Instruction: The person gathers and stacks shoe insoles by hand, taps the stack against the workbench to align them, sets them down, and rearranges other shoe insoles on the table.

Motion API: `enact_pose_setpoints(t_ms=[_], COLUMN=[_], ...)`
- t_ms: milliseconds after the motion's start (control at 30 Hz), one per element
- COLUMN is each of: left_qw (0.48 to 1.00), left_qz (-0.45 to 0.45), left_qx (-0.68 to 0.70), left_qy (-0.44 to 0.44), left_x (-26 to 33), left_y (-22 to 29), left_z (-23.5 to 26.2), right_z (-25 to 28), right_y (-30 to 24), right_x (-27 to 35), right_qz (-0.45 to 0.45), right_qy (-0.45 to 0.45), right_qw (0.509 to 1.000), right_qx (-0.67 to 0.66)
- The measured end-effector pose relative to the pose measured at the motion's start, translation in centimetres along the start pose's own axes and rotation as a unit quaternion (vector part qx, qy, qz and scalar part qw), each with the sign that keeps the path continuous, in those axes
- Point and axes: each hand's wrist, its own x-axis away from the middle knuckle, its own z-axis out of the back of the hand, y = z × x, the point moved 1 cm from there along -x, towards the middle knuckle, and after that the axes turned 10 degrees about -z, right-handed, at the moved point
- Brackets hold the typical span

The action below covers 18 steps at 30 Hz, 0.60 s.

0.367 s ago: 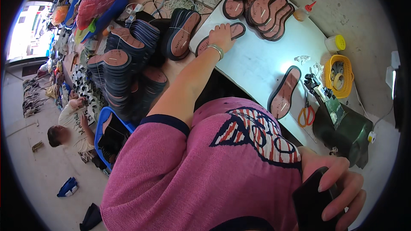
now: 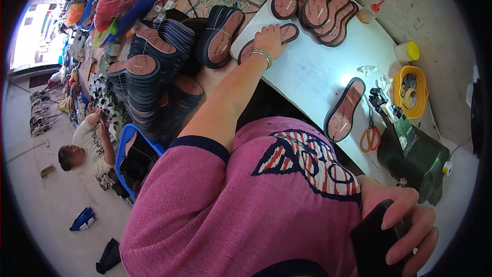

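Observation:
My left hand (image 2: 270, 42), a bracelet at its wrist, lies closed across the middle of a pinkish-brown insole (image 2: 290, 33) with a dark edge, at the far left of the white tabletop (image 2: 302, 74). Both ends of the insole show past my hand. At the lower right, my right hand (image 2: 410, 225) is wrapped round a flat black phone-like object (image 2: 375, 241), close to my body. A single insole (image 2: 346, 110) lies on the nearer part of the table. Several more insoles (image 2: 320, 7) overlap in a pile at the far edge.
Stacks of tied insoles (image 2: 136, 82) stand left of the table. Orange-handled scissors (image 2: 370, 138), a yellow basket (image 2: 420, 97), a yellow-lidded jar (image 2: 407, 51) and a red-tipped glue bottle (image 2: 366, 14) line the right side, near a dark green machine (image 2: 417, 159). Another person (image 2: 92, 146) is at the left.
The view has shifted slightly, so the table and its things sit a little further right. My left hand stays on the insole, and my right hand keeps its hold. The other person's arm has moved.

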Motion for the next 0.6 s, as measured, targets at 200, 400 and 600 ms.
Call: enact_pose_setpoints(t_ms=[200, 400, 600], left_qw=[1.000, 1.000, 1.000], left_qz=[-0.002, -0.004, 0.000], left_qx=[-0.001, 0.004, 0.005], left_qy=[0.001, 0.011, 0.004], left_x=[0.1, 0.1, 0.1], left_y=[-0.1, -0.1, -0.1], left_z=[0.0, -0.2, -0.2], right_z=[-0.2, 0.0, 0.2], right_y=[0.8, -0.2, -0.1], right_x=[-0.3, 0.0, -0.2], right_qz=[0.053, 0.005, 0.012], right_qy=[0.008, -0.002, -0.008], right_qw=[0.998, 1.000, 1.000], right_qx=[0.022, 0.014, 0.020])
